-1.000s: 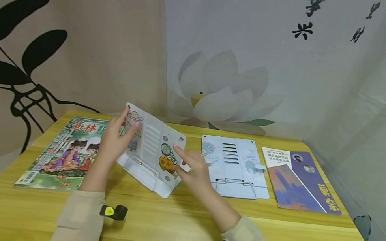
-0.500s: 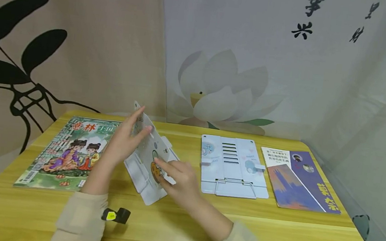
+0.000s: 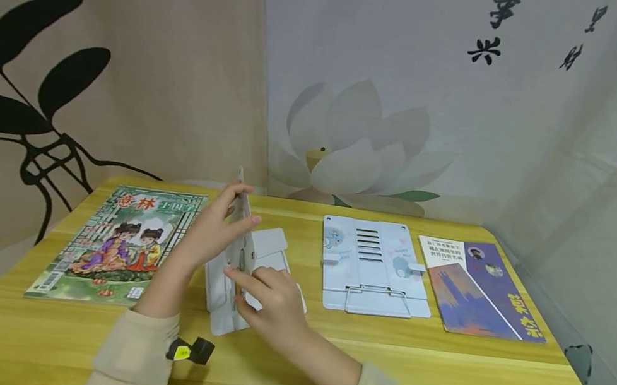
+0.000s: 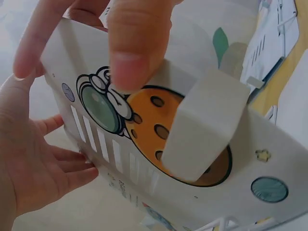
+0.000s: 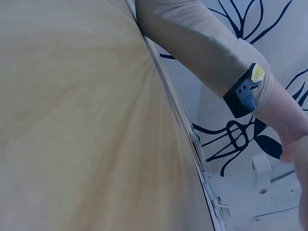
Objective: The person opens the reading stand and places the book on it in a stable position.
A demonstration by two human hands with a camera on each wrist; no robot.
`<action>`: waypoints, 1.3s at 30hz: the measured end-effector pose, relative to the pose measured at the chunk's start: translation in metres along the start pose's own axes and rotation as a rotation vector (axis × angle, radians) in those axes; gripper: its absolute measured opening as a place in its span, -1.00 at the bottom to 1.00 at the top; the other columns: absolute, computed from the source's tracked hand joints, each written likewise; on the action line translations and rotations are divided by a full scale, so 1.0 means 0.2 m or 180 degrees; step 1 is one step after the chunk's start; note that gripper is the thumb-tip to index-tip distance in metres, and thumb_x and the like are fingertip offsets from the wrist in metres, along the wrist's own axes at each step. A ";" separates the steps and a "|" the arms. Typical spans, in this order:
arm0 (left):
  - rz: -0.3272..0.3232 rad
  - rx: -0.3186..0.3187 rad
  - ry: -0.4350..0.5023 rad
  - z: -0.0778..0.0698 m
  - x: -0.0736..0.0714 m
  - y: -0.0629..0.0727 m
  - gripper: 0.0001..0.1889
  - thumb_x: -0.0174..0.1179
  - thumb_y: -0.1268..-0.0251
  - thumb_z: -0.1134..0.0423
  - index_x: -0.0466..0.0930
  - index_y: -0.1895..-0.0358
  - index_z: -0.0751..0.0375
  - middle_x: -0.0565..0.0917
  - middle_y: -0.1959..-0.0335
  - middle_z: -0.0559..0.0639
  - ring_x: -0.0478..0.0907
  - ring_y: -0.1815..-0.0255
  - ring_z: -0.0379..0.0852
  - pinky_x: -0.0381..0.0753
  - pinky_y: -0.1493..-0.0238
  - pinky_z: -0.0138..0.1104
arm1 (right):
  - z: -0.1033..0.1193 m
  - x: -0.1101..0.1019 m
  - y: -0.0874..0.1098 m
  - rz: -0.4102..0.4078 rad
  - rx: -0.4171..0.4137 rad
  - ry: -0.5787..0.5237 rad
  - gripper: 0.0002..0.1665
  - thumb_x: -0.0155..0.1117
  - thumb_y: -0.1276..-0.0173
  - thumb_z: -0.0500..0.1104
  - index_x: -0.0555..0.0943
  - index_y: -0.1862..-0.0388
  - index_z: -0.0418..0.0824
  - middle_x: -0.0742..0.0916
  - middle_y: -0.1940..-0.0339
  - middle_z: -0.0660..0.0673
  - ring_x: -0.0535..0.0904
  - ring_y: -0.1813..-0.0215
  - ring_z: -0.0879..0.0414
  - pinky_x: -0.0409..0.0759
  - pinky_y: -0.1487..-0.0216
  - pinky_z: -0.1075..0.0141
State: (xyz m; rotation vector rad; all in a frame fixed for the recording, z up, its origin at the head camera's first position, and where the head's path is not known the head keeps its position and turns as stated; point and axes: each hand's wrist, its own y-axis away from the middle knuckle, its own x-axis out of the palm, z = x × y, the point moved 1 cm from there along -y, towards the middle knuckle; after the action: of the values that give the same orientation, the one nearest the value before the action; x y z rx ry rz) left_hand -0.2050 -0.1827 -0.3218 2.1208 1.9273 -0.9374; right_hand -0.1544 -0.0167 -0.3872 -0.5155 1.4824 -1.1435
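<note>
A white folding book stand [image 3: 273, 249] is turned almost edge-on in the head view, its flat back part spread out to the right. My left hand [image 3: 212, 232] grips its upper edge. From the right, my right hand [image 3: 272, 306] grips the panel's near edge, with index finger and thumb on the printed front. In the left wrist view the front panel [image 4: 250, 130] shows an astronaut, an orange moon and a row of slots. A white page clip [image 4: 204, 130] sticks out over the moon. The left hand [image 4: 29, 168] lies at the panel's edge there.
A colourful magazine [image 3: 119, 247] lies on the wooden table [image 3: 424, 383], at the left. Right of the held stand, a second book stand [image 3: 339, 272] lies flat with a wire ledge. Farther right is a purple book [image 3: 480, 288]. A printed curtain [image 3: 184, 77] hangs behind.
The book stand has turned from facing the head camera to nearly edge-on, and its back part has come into view. My left hand moved right; my right hand moved left and nearer.
</note>
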 end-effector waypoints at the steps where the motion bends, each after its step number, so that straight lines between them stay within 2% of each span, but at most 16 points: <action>1: 0.0020 0.0018 0.0069 0.00 0.00 0.00 -0.39 0.20 -0.33 0.05 0.22 -0.36 0.15 0.17 -0.43 0.19 0.11 -0.42 0.17 0.16 -0.33 0.06 | 0.00 0.00 0.00 0.0018 -0.0026 0.0020 -0.42 0.54 0.09 -0.33 0.69 -0.01 -0.07 0.56 0.47 0.09 0.40 0.46 0.28 0.24 0.37 0.52; 7: 0.0065 0.0077 0.0462 0.04 -0.01 0.00 -0.46 0.16 -0.35 0.17 0.24 -0.34 0.14 0.10 -0.47 0.09 0.00 -0.47 0.06 0.16 -0.34 0.04 | 0.00 0.00 0.00 0.0194 -0.0144 0.0029 -0.49 0.57 0.03 -0.24 0.71 0.02 -0.05 0.64 0.32 0.05 0.53 0.28 0.25 0.37 0.24 0.49; 10: 0.0059 0.0078 0.0590 0.06 -0.03 0.00 -0.48 0.14 -0.36 0.20 0.25 -0.34 0.14 0.09 -0.48 0.05 -0.03 -0.48 0.01 0.16 -0.33 0.06 | -0.03 -0.02 0.00 0.0259 -0.0260 -0.0188 -0.54 0.54 -0.03 -0.22 0.70 0.02 -0.08 0.65 0.25 0.03 0.55 0.20 0.24 0.40 0.15 0.47; 13: 0.0054 0.0090 0.0637 0.08 -0.05 0.00 -0.48 0.11 -0.36 0.22 0.25 -0.35 0.15 0.12 -0.47 0.05 -0.03 -0.48 0.01 0.14 -0.32 0.12 | -0.07 -0.03 0.01 0.0190 -0.0292 -0.0469 -0.62 0.48 -0.09 -0.27 0.69 0.06 -0.14 0.66 0.23 0.00 0.56 0.21 0.21 0.44 0.12 0.46; 16: 0.0051 0.0103 0.0693 0.10 -0.07 0.00 -0.46 0.09 -0.37 0.20 0.23 -0.37 0.16 0.13 -0.47 0.05 -0.02 -0.48 0.04 0.11 -0.29 0.19 | -0.13 -0.04 0.03 0.0156 -0.0029 -0.0629 -0.73 0.40 -0.15 -0.30 0.68 0.13 -0.17 0.69 0.27 -0.01 0.57 0.29 0.18 0.48 0.18 0.47; 18: 0.0023 0.0122 0.0762 0.13 -0.09 0.00 -0.46 0.06 -0.37 0.21 0.22 -0.38 0.19 0.15 -0.46 0.07 0.00 -0.47 0.07 0.09 -0.29 0.22 | -0.17 -0.03 0.05 0.0286 0.0396 -0.0665 -0.77 0.39 -0.18 -0.29 0.68 0.15 -0.17 0.69 0.31 0.00 0.55 0.35 0.20 0.46 0.28 0.50; 22: -0.0040 0.0171 0.0953 0.17 -0.11 0.01 -0.45 0.00 -0.36 0.25 0.20 -0.40 0.23 0.17 -0.45 0.12 0.01 -0.47 0.13 0.02 -0.33 0.20 | -0.26 0.00 0.11 0.0879 0.1347 -0.0527 -0.78 0.38 -0.24 -0.22 0.69 0.11 -0.13 0.68 0.33 0.06 0.49 0.39 0.27 0.42 0.43 0.51; 24: -0.0058 0.0195 0.1044 0.19 -0.12 0.01 -0.44 -0.02 -0.35 0.25 0.19 -0.41 0.22 0.16 -0.46 0.12 0.01 -0.46 0.15 -0.01 -0.34 0.18 | -0.29 0.01 0.14 0.1132 0.1651 -0.0449 -0.75 0.38 -0.25 -0.20 0.68 0.07 -0.11 0.67 0.31 0.06 0.48 0.40 0.28 0.43 0.46 0.48; 26: -0.0086 0.0207 0.1152 0.20 -0.13 0.01 -0.42 -0.02 -0.34 0.20 0.20 -0.42 0.20 0.15 -0.46 0.12 0.01 -0.46 0.16 -0.03 -0.35 0.17 | -0.32 0.03 0.16 0.1283 0.1769 -0.0396 -0.74 0.39 -0.25 -0.20 0.68 0.06 -0.10 0.67 0.31 0.07 0.46 0.42 0.29 0.44 0.48 0.46; 30: -0.0132 0.0192 0.1484 0.22 -0.12 0.01 -0.37 -0.03 -0.26 0.13 0.20 -0.43 0.16 0.16 -0.45 0.14 0.06 -0.42 0.17 -0.01 -0.32 0.20 | -0.34 0.05 0.19 0.1468 0.1841 -0.0390 -0.73 0.40 -0.24 -0.21 0.69 0.06 -0.10 0.65 0.35 0.10 0.43 0.47 0.29 0.42 0.50 0.46; 34: -0.0092 0.0199 0.1802 0.24 -0.11 0.00 -0.35 -0.04 -0.25 0.12 0.19 -0.45 0.11 0.15 -0.45 0.18 0.09 -0.38 0.22 0.06 -0.26 0.23 | -0.35 0.07 0.21 0.1677 0.1973 -0.0404 -0.76 0.40 -0.24 -0.21 0.70 0.09 -0.10 0.62 0.39 0.15 0.42 0.46 0.30 0.42 0.46 0.46; 39: 0.0031 0.0183 0.1879 0.24 -0.09 -0.01 -0.33 -0.04 -0.22 0.13 0.17 -0.47 0.08 0.15 -0.45 0.19 0.10 -0.37 0.24 0.09 -0.23 0.26 | -0.35 0.08 0.22 0.1839 0.1997 -0.0383 -0.90 0.36 -0.25 -0.24 0.72 0.26 -0.09 0.60 0.42 0.15 0.45 0.40 0.29 0.44 0.36 0.45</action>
State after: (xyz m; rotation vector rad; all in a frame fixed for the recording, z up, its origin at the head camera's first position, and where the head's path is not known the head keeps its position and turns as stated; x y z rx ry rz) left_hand -0.2235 -0.2219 -0.3505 2.6561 2.1357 -0.3826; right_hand -0.2110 0.0150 -0.4405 0.2634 0.9896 -1.0095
